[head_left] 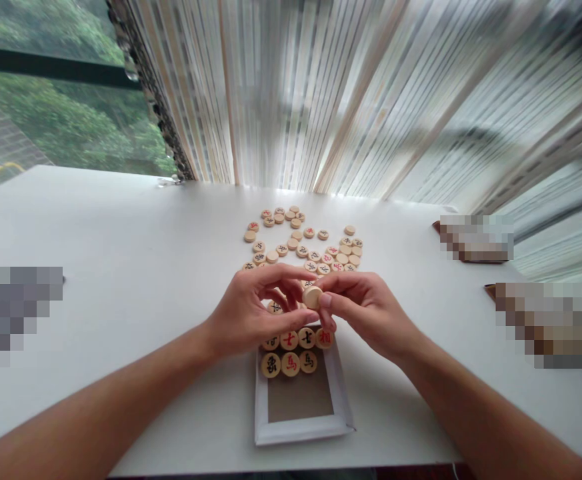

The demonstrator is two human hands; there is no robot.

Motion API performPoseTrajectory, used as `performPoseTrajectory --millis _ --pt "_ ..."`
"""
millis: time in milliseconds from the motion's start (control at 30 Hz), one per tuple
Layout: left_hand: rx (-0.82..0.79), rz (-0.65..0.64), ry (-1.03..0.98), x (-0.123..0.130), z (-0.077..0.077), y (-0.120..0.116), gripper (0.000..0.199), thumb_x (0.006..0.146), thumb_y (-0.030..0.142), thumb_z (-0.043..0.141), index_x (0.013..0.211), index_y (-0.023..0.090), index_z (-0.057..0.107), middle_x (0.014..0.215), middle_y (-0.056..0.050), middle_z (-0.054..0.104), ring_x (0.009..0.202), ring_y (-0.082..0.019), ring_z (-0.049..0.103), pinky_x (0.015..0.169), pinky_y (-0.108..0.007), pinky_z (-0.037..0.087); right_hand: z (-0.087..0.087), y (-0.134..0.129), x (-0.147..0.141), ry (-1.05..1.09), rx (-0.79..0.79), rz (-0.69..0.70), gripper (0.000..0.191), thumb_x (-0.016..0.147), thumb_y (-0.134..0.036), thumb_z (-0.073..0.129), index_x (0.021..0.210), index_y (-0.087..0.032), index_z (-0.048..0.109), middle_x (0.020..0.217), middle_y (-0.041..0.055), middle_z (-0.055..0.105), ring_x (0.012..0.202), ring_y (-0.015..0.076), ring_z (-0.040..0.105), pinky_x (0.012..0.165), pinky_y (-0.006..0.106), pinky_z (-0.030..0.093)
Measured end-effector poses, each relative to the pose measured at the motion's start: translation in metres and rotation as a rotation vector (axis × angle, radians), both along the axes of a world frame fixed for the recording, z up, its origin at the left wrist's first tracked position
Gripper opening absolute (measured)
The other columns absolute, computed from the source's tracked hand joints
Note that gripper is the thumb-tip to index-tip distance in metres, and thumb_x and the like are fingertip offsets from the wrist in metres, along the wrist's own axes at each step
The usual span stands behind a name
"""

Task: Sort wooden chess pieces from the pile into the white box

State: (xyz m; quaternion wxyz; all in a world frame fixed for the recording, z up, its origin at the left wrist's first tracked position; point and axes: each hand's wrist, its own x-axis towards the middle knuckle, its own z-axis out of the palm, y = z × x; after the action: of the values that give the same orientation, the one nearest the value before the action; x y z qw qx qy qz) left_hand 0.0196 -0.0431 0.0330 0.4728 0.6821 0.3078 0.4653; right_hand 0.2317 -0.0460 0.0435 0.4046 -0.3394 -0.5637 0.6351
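Note:
My right hand [363, 307] pinches a round wooden Chinese chess piece [312, 298] between thumb and fingers, its blank face toward me. My left hand [253, 303] curls around the piece's left side, thumb below and index finger above, closed on it. Under my hands lies a shallow white box [341, 393] with a brown bottom. Chess pieces with red and black characters sit inside in rows, such as a red horse piece [291, 365] and a black elephant piece [271, 365]. My hands hide the box's far end.
Beyond my hands, many loose chess pieces [301, 251] are scattered on the white table [145, 267], some blank side up. A striped curtain [281, 100] hangs behind the table, beside a window [65, 127]. Blurred-out objects stand at the right [551, 327] and left [5, 320].

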Motion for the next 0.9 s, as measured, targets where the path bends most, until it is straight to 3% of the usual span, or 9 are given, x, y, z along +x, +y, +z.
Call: performPoseTrajectory --millis 200,400,633,900 --pt "-0.034 0.074 -0.009 0.002 -0.001 0.002 0.022 0.08 0.021 0.09 0.097 0.013 0.078 0.087 -0.006 0.08 0.072 -0.014 0.074 0.066 -0.023 0.063 0.003 0.002 -0.001 -0.01 0.035 -0.031 0.024 0.084 -0.039 0.09 0.091 -0.017 0.085 0.063 0.0014 0.07 0.055 0.0116 0.062 0.053 0.023 0.052" --pt "-0.028 0.095 0.012 0.001 -0.004 0.004 0.016 0.084 0.023 0.087 0.094 0.013 0.079 0.085 -0.006 0.079 0.07 -0.014 0.072 0.064 -0.023 0.062 -0.001 0.005 0.002 -0.028 0.052 -0.033 0.025 0.089 -0.041 0.084 0.098 -0.017 0.087 0.064 0.0026 0.072 0.057 0.0129 0.063 0.056 0.025 0.054" --pt "0.157 0.079 0.075 -0.002 -0.004 0.005 0.009 0.086 0.013 0.081 0.094 0.017 0.082 0.093 -0.007 0.077 0.082 -0.015 0.074 0.068 -0.023 0.063 0.001 0.009 0.006 -0.075 0.01 -0.018 0.027 0.079 -0.038 0.093 0.095 -0.017 0.086 0.071 0.0037 0.075 0.061 0.0128 0.065 0.058 0.025 0.056" --pt "0.369 0.083 0.135 -0.003 -0.004 0.006 0.011 0.087 0.009 0.079 0.093 0.018 0.082 0.09 -0.004 0.075 0.073 -0.011 0.069 0.067 -0.021 0.062 -0.001 0.011 0.011 -0.154 0.054 0.076 0.033 0.077 -0.037 0.095 0.1 -0.016 0.085 0.085 0.0077 0.079 0.072 0.0164 0.069 0.063 0.027 0.058"
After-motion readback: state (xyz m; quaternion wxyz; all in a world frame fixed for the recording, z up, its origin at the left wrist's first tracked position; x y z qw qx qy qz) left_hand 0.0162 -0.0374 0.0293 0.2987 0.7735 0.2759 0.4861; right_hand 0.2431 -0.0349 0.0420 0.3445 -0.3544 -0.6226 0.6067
